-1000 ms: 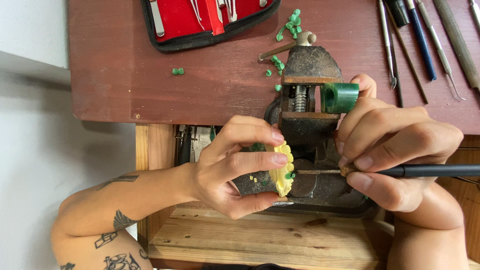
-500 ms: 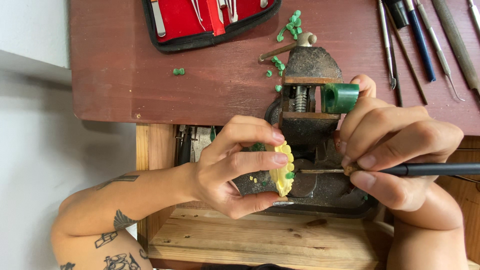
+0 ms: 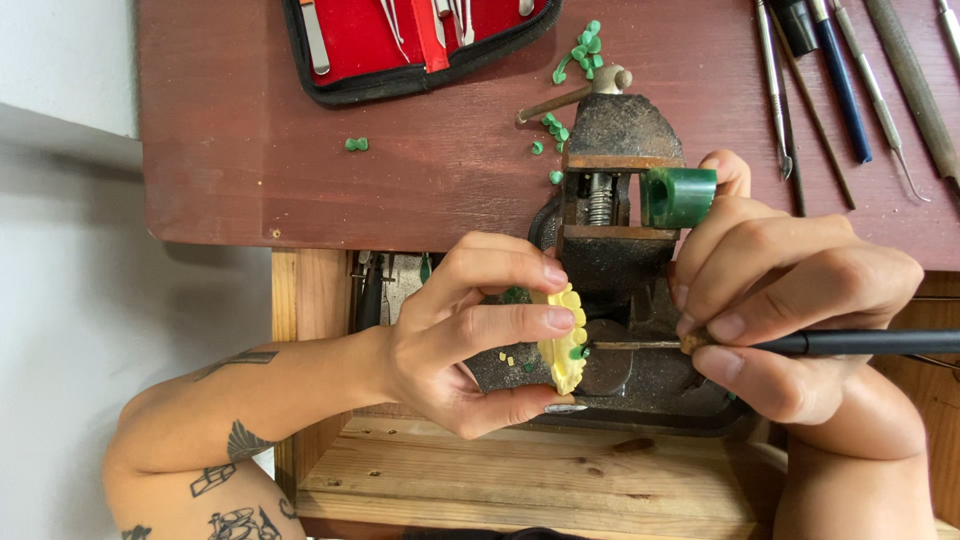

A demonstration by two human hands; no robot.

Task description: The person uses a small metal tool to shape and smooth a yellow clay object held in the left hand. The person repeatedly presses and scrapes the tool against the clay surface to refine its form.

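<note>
Your way forward was blocked by the vise (image 3: 615,190) at the bench's (image 3: 250,180) near edge; loose tools (image 3: 850,90) crowded its far right corner; the red tool case (image 3: 420,40) filled the far edge; the left side lay open.

A small yellow scalloped wax piece (image 3: 563,338) stands on edge between the left hand's (image 3: 470,335) fingertips, a thin black-handled metal tool's (image 3: 800,344) tip touching it

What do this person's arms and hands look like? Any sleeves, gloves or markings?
Both arms are bare: no sleeves or gloves. The left forearm carries several dark tattoos, among them a wing-like shape and small geometric figures. The left hand has long nails with pale polish. The right hand has short nails; no rings or watch show.
</note>
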